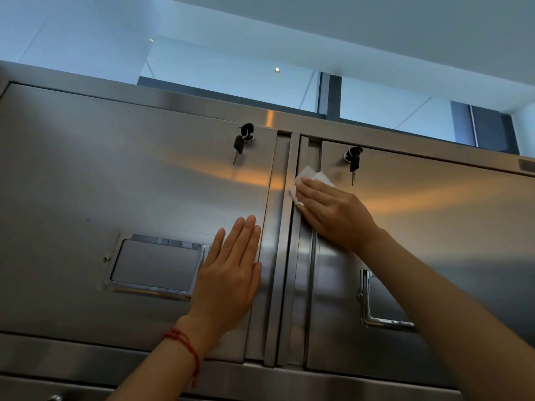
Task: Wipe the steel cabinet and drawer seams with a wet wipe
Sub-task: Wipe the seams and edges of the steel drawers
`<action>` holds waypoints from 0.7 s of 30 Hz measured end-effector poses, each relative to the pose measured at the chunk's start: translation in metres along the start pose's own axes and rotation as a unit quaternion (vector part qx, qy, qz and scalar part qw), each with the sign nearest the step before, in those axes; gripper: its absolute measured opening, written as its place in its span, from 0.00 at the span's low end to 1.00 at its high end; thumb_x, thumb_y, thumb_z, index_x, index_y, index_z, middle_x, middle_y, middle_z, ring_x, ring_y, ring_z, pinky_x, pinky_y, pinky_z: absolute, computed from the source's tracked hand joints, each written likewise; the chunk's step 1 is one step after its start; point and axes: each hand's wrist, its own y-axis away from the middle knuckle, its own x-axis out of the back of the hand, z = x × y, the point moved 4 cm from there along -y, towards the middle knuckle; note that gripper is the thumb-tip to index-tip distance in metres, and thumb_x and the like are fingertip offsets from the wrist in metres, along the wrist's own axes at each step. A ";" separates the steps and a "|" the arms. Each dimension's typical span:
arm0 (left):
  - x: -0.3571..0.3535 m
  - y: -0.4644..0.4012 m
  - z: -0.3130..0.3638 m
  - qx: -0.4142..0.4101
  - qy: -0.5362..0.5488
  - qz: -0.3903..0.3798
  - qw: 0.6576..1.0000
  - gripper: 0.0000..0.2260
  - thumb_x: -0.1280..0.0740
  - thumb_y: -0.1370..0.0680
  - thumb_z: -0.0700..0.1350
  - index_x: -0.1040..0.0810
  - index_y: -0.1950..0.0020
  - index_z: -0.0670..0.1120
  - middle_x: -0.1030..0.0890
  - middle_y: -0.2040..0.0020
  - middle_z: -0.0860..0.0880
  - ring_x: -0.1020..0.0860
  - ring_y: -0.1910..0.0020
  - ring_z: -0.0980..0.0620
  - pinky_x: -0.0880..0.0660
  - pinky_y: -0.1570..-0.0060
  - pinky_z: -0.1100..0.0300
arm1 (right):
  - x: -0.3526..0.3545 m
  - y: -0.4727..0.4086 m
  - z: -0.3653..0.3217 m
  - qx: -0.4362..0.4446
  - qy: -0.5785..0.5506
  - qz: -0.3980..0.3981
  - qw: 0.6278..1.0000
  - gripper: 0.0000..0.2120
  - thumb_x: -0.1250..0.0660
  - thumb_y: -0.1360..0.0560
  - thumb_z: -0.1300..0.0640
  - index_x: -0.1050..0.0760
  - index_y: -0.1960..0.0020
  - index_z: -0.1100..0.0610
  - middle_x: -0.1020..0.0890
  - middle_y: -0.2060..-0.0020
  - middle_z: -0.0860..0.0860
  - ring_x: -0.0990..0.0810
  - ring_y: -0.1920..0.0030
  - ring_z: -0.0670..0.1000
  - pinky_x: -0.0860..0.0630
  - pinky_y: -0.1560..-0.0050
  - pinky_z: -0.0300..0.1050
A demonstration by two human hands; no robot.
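Right hand up high, fingers straight and pressing a white wipe flat against the seam between the two steel cabinet doors; the wipe pokes out just above the fingertips. Left hand lies flat on the left door, fingers released and together, holding nothing, beside a recessed handle. Keys hang in the lock above those fingers.

two doors, two keys, one wipe
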 end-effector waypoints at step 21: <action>-0.001 0.000 -0.001 -0.002 0.006 0.008 1.000 0.22 0.49 0.21 0.47 0.34 0.30 0.37 0.35 0.29 0.39 0.38 0.29 0.41 0.43 0.33 0.44 | -0.003 0.005 0.001 0.025 -0.014 0.011 1.000 0.12 0.36 0.23 0.61 0.21 0.44 0.66 0.19 0.45 0.60 0.21 0.42 0.57 0.22 0.45 0.53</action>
